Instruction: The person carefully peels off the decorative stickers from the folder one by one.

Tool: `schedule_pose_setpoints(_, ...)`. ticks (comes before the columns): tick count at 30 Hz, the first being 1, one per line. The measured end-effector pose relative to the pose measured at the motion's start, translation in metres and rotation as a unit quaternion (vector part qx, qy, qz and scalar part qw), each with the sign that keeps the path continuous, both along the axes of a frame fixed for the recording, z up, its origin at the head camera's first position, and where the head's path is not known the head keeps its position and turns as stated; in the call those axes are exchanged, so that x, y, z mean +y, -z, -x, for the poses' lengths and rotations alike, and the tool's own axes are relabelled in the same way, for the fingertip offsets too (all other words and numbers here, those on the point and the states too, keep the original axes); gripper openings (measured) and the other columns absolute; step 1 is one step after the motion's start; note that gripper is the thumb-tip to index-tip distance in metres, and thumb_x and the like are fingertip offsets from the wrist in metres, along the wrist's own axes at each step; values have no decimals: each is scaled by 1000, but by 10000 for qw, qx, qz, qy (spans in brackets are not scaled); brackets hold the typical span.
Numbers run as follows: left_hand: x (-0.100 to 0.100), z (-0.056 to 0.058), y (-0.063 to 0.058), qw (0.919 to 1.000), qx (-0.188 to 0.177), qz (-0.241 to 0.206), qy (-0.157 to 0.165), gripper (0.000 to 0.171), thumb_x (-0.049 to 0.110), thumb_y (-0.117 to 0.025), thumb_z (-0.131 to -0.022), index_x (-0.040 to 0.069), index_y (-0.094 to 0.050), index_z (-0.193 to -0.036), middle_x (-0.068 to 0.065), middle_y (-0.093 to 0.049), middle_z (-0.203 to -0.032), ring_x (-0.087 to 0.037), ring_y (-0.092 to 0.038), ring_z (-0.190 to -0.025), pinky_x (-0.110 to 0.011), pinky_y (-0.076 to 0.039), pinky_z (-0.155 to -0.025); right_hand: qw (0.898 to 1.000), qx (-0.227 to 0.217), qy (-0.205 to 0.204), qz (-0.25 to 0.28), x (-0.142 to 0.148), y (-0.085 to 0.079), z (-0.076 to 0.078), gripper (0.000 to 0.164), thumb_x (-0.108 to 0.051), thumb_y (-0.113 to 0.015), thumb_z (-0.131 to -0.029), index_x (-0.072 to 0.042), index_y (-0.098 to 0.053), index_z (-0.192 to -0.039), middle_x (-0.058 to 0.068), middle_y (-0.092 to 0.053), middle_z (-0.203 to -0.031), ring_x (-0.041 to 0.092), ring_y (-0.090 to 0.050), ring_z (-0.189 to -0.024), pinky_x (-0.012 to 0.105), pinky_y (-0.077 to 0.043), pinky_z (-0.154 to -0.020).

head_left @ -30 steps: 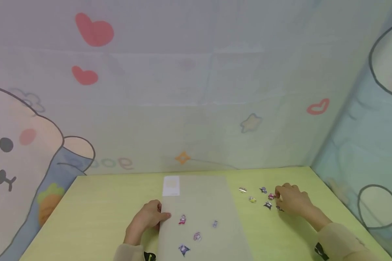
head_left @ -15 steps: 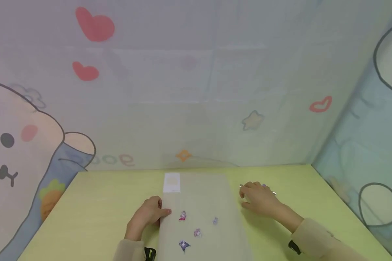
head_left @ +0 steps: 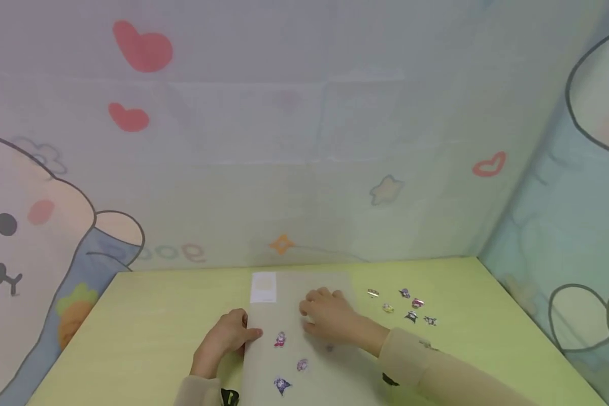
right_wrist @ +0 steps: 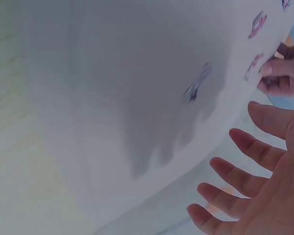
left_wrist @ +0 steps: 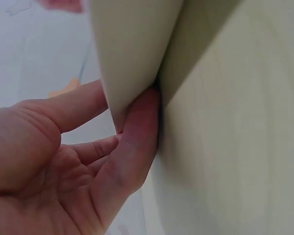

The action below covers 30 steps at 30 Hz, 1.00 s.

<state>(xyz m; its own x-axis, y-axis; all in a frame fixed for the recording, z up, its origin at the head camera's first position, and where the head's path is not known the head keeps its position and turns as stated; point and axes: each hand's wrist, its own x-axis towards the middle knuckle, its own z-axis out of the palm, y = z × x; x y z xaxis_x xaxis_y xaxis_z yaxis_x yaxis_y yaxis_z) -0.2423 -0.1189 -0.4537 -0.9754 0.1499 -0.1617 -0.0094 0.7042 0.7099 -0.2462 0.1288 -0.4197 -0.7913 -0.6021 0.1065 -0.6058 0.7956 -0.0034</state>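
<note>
A long beige board [head_left: 264,361] lies on the table, its left edge between the thumb and fingers of my left hand [head_left: 229,338]. In the left wrist view, the left hand [left_wrist: 63,156] has one finger tucked under the board's raised edge. Small cartoon stickers dot the board, among them a red-footed figure [head_left: 280,339], a pinkish one [head_left: 301,365] and a purple pointed one [head_left: 282,385]. Over the board's upper right part is my right hand [head_left: 332,316]. The right wrist view shows this right hand [right_wrist: 264,181] with fingers spread, holding nothing, its shadow falling near a purple sticker [right_wrist: 198,83].
Several more stickers lie loose on the yellow-green table [head_left: 172,316] to the right of the board, including a yellow one [head_left: 388,308] and a black one [head_left: 411,317]. A white label [head_left: 263,287] marks the board's far left corner. A printed curtain [head_left: 284,135] hangs behind.
My right hand has travelled left, from the loose stickers across to over the board. The left hand has kept its place at the board's edge. The stickers appear unmoved.
</note>
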Motion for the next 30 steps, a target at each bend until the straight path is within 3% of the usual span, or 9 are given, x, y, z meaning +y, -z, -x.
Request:
schedule_pose_setpoints(3,-3,0,0,9999,78,102,-38,29,20,-73,-88,1,-52,-86,-8,-58,-74,-20,-60,-60,-32,-46,-57,9995,21,-66,-322,-23,2,1,23,-36,-68,-90,-18,-67,-103,0,-60,-105,21,-52,-100,42,-43,-81)
schedule_pose_setpoints(9,-4,0,1,10000,64,-30,33,28,20,-73,-88,2,-51,-85,-8,-58,-73,-20,-59,-59,-32,-46,-56,9984,75,-65,-552,-47,5,-1,20,-39,-70,-88,-19,-66,-87,-3,-56,-90,17,-49,-88,38,-40,-74)
schedule_pose_setpoints(16,-3,0,2,9999,12,-135,38,27,18,-72,-89,1,-51,-84,-9,-58,-73,-20,-61,-58,-32,-48,-55,9986,-119,-18,-510,-58,9,-5,17,-35,-70,-87,-21,-64,-81,-6,-50,-84,14,-44,-83,36,-38,-73)
schedule_pose_setpoints(25,-3,0,1,9998,63,-107,123,27,19,-72,-89,2,-51,-84,-9,-58,-72,-20,-60,-57,-31,-46,-55,9975,-116,2,-691,-65,12,-6,15,-34,-70,-88,-20,-68,-90,-5,-52,-90,13,-43,-83,33,-37,-72)
schedule_pose_setpoints(30,-2,-1,-1,9999,76,-72,102,27,18,-72,-89,2,-51,-84,-9,-58,-71,-19,-60,-57,-31,-45,-54,9977,-158,57,-656,-67,11,-4,10,-28,-71,-89,-19,-65,-88,-4,-50,-87,13,-41,-80,33,-36,-70)
